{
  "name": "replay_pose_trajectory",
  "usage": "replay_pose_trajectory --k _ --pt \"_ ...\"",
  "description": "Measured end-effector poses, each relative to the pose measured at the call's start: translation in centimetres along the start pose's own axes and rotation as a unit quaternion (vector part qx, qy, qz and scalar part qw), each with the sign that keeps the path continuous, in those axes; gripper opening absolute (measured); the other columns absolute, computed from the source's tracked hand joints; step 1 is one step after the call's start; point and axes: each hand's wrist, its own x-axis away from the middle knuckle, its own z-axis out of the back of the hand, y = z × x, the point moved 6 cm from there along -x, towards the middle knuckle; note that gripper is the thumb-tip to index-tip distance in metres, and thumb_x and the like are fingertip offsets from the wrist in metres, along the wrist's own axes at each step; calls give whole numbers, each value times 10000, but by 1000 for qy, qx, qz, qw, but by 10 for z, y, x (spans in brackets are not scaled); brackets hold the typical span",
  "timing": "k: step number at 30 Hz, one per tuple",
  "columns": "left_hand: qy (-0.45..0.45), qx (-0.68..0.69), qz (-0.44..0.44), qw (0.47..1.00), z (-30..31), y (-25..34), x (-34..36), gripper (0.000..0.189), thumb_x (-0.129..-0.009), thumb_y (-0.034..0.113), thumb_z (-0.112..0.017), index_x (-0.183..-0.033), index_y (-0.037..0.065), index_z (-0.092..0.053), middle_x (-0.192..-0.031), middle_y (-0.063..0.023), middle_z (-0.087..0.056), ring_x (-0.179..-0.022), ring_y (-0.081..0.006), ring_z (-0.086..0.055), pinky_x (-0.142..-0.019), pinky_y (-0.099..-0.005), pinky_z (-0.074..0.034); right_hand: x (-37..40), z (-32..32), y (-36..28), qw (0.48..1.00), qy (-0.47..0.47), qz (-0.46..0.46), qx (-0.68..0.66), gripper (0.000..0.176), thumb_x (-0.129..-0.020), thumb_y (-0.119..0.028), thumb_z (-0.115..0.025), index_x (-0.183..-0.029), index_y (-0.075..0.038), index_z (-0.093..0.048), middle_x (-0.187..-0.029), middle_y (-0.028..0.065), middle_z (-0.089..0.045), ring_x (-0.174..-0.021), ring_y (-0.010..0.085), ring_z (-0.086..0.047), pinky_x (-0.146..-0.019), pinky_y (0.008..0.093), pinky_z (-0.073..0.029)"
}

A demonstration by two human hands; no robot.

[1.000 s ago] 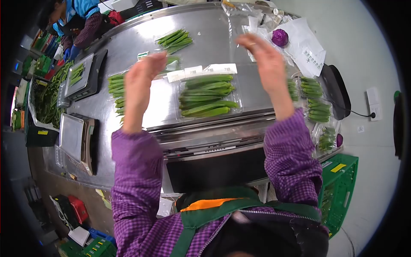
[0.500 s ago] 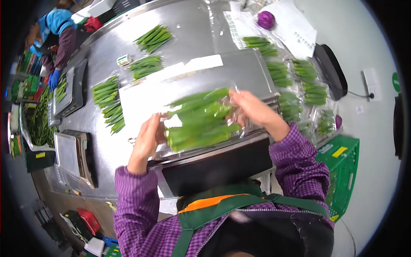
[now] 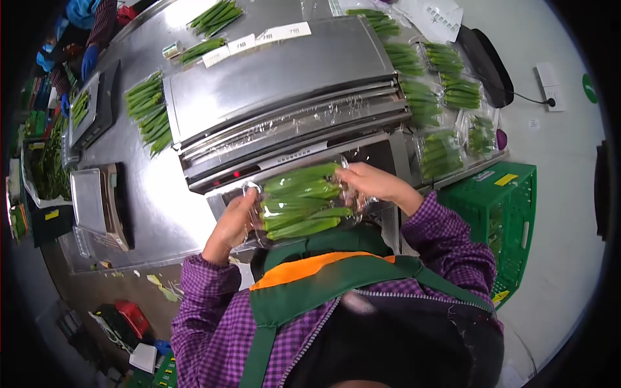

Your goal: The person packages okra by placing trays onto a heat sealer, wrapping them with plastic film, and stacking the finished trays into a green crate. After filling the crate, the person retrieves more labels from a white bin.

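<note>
A film-wrapped pack of okra [image 3: 303, 205] is held level in front of my apron. At its left edge, my left hand [image 3: 231, 225] is closed with the thumb on top. My right hand [image 3: 381, 183] grips the right edge, its other fingers partly hidden under the clear film. The pods lie side by side beneath shiny plastic. Just beyond the pack stands a metal film-wrapping machine [image 3: 278, 87], with clear film across its front rollers and a red light lit on its front strip.
Wrapped okra packs [image 3: 441, 154] lie right of the machine, above a green crate [image 3: 488, 194]. Loose okra [image 3: 150, 113] lies to the left. Two scales [image 3: 90, 200] stand at the table's left side. A co-worker's blue-gloved hand [image 3: 90, 61] is at the upper left.
Both my hands have drawn the okra pack toward my body, off the machine's top and front. The view has tilted downward, and the machine's rollers now show.
</note>
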Motion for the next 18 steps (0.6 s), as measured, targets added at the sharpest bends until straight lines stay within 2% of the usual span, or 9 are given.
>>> replay_pose_trajectory --k 1,4,6,8,10,12,15,17,18 --pt "6 43 1 999 -4 -18 0 481 -918 468 -452 -1028 9 -544 -817 -5 -537 -672 -85 -500 -576 -257 -442 5 -4 4 1000 -1 -3 -1 423 -957 -357 -387 -1093 22 -515 -853 96 -573 -650 151 -601 -457 265 -499" --pt "121 -98 -50 987 6 -32 27 483 -941 439 -421 -1021 -16 -563 -646 20 -497 -537 -65 -447 -483 -211 -369 20 -5 21 992 100 -45 62 373 -940 -329 -441 -1014 14 -568 -755 90 -602 -623 158 -603 -503 277 -478" --pt "219 -187 -167 943 12 -44 34 440 -950 407 -421 -905 8 -600 -610 37 -458 -523 -45 -424 -458 -220 -341 30 5 5 911 323 171 192 295 -916 -258 -487 -956 13 -595 -713 91 -625 -627 161 -607 -563 285 -464" --pt "242 -118 -183 946 24 -63 30 382 -948 362 -448 -862 23 -602 -562 60 -412 -500 -39 -394 -456 -223 -335 31 6 4 890 367 211 170 222 -894 -175 -513 -934 23 -604 -757 97 -645 -645 151 -607 -615 274 -465" --pt "345 -91 -200 912 35 -57 38 311 -944 312 -468 -869 47 -611 -551 72 -410 -464 -22 -361 -418 -208 -292 41 14 -1 873 402 267 73 182 -891 -124 -510 -954 14 -611 -775 103 -654 -678 130 -607 -621 262 -466" --pt "361 12 -188 914 42 -45 63 233 -931 282 -501 -865 87 -611 -533 91 -378 -421 12 -284 -344 -175 -188 60 23 -4 871 419 247 72 173 -885 -109 -525 -958 20 -615 -802 82 -658 -701 92 -593 -650 229 -458" --pt "323 49 -160 931 61 -68 77 234 -917 295 -530 -855 82 -602 -518 98 -333 -415 5 -267 -342 -158 -199 81 25 20 890 401 204 68 173 -888 -107 -521 -956 18 -618 -788 62 -653 -693 76 -581 -641 222 -452" --pt "323 10 -64 944 66 -115 73 248 -914 288 -537 -837 65 -615 -530 83 -397 -428 -2 -314 -350 -191 -227 85 20 63 918 373 130 26 179 -889 -116 -521 -951 19 -619 -766 62 -646 -686 69 -575 -622 219 -447" --pt "312 -33 -20 949 65 -139 67 253 -913 279 -538 -837 52 -622 -536 72 -431 -438 -10 -349 -361 -205 -257 84 12 85 938 333 36 91 201 -881 -133 -529 -958 33 -614 -787 74 -654 -689 85 -580 -618 243 -453"
